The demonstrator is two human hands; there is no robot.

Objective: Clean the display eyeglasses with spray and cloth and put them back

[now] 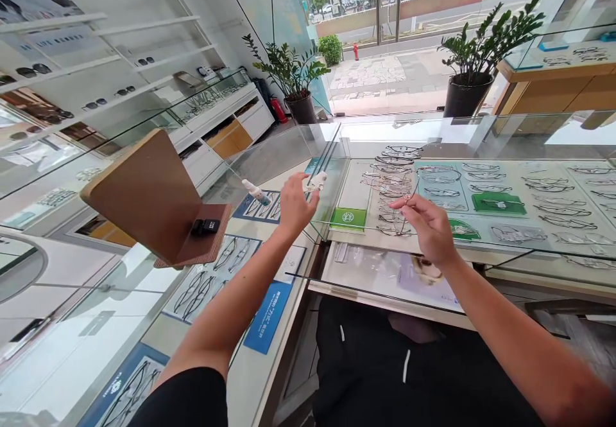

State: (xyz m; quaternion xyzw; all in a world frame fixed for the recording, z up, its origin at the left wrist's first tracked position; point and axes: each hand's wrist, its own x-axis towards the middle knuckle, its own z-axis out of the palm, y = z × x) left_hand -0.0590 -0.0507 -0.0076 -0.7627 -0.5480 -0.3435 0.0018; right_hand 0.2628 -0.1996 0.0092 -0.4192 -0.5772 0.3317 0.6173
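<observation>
My left hand [296, 205] reaches over the glass counter at a crumpled white cloth or tissue [316, 182]. Its fingers and thumb are apart at the near side of this cloth; whether they touch it is hard to see. A small spray bottle [256, 191] with a white top stands left of that hand. My right hand [432, 229] is closed, pinching a thin-framed pair of eyeglasses [409, 198] between thumb and fingers above the display case. The glasses partly blend with the frames laid out beneath the glass.
Rows of eyeglasses [561, 209] lie inside the glass case, with a green card [348, 217] nearby. A brown tabletop mirror stand [144, 199] rises on the left counter beside a small black object [205, 226]. An open drawer [366, 266] sits before my body.
</observation>
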